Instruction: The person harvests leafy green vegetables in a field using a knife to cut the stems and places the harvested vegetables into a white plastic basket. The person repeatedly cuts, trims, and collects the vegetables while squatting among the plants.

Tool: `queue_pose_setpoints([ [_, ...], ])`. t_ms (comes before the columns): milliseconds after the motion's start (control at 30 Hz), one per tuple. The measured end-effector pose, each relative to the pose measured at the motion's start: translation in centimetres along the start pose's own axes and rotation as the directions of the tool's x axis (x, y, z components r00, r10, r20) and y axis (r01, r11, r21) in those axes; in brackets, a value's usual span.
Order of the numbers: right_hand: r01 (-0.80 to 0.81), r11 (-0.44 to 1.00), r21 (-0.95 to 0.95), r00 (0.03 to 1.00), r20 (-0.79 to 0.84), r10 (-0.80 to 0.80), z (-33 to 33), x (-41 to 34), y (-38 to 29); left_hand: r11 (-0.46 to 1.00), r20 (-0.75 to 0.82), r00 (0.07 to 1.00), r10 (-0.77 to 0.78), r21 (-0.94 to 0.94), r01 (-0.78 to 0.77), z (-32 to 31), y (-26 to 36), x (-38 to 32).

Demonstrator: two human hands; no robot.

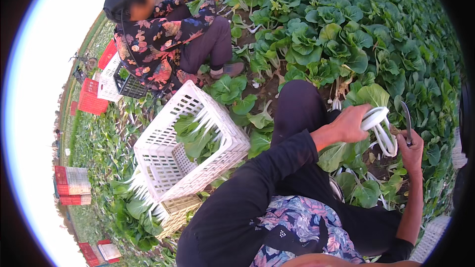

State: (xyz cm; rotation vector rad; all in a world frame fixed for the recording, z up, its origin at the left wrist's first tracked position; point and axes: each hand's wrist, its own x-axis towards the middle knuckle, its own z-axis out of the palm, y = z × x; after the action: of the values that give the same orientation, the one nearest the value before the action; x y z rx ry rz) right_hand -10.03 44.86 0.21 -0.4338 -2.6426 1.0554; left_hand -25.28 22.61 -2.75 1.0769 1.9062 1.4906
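My left hand (349, 124) is closed around a bok choy plant (384, 139) with thick white stalks. Its green leaves spread above and below my fist. In my right hand (411, 152) is a small knife with a curved blade (407, 116), the blade pointing up. The thumb and fingers of that hand are at the brownish root end of the plant, close to the stalks. Under my hands is soil with loose leaves and white stalks. My bent knee (298, 107) rises to the left of the plant.
A white plastic crate (232, 146), partly filled with bok choy, stands at my left on a yellowish crate (180, 211). Cut bok choy (141, 207) lies beside them. A person (163, 40) crouches ahead, holding white stalks. Growing bok choy (352, 40) covers the right; red crates (92, 98) stand farther left.
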Motion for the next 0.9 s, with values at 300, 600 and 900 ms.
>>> queue_pose_setpoints([
  [300,-0.185,0.733,0.655,0.976,0.032,0.218,-0.2,0.0,1.4,0.998,-0.100,0.995,-0.026,-0.067,0.020,0.2,-0.6,-0.7],
  [600,-0.326,0.922,0.209,0.935,-0.073,0.347,-5.2,-1.0,6.7,0.797,-0.272,0.950,-0.152,-0.603,-0.045,-2.6,-0.9,0.4],
  [900,0.034,0.815,0.579,0.988,-0.143,0.061,-2.8,0.1,1.2,0.525,0.021,0.991,-0.135,-0.846,0.089,-0.8,-0.7,0.0],
])
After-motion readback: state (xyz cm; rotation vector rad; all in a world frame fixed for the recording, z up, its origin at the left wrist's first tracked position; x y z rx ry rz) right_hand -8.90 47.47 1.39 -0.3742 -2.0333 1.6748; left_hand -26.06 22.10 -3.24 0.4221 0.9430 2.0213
